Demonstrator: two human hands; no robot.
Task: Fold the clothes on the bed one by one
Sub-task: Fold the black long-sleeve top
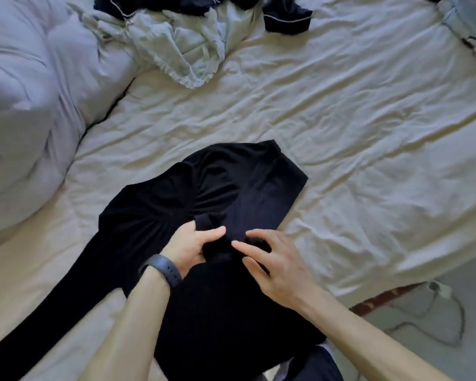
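Rumpled cream bed (341, 127). Near centre, black garment (204, 193) lies spread, one long part trailing near-left. Grip of left hand (188, 247) clamped on a fold mid-garment; right hand (278, 270) grip apart, fingers (249, 250) spread on cloth.

The black long-sleeved cloth garment (204, 193) is a soft, matt fabric that looks like a fine knit, and it gathers in small folds with no shine. Under it the cream cloth bed sheet (355, 119) is thin, matt and heavily creased. The pale grey padded duvet (25, 105) looks puffy and smooth, with a faint sheen. The pale green crumpled cloth garment (187, 48) is thin and wrinkled. The dark navy cloth garment with white piping (286, 16) looks smooth. The dark blue-grey wristband (162, 266) looks rubbery and matt
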